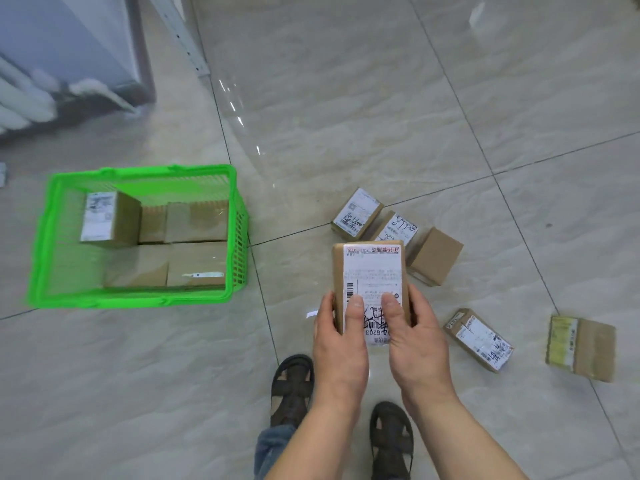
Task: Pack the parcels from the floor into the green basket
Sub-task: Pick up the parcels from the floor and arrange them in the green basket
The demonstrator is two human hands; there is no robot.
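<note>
Both thumbs pressed on the label, left hand (341,336) and right hand (414,336) clamped round a labelled parcel (372,271) held well right of the green basket (239,237), five loose parcels (433,256) on the tiled floor (346,116) farther right

Basket (138,299) w/ parcels (166,244) in it sits left; loose parcels (433,254) on floor (346,98) right, held parcel (372,271) between.

On the label of the held parcel (372,271) we read "G203". The other labels are too small for us to read.
</note>
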